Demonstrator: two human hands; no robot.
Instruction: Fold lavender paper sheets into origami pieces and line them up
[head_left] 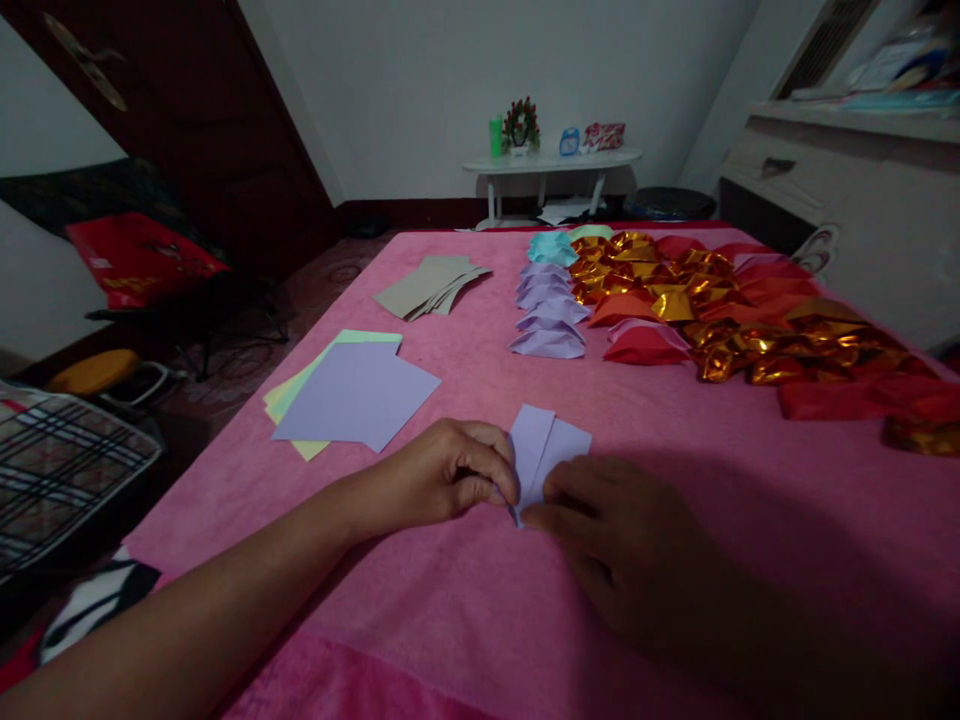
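Observation:
A folded sheet of lilac paper point(536, 447) lies on the pink cloth between my hands, with a crease or layered edge running along its length. My left hand point(469, 465) pinches its left edge, thumb and fingers closed. At its lower right edge, my right hand point(600, 515) grips the paper with bent fingers, mostly in shadow. Left of them rests a stack of coloured paper point(352, 390), lilac on top with green and yellow showing below. Beyond my hands stands a row of folded lilac paper pieces point(549, 335).
Many folded gold and red paper pieces point(750, 320) cover the table's right side. Grey-brown paper sheets point(431, 285) lie at the far left of the pink cloth point(465, 370). A chair with a red bag point(142, 262) stands left; a white side table point(551, 162) is against the wall.

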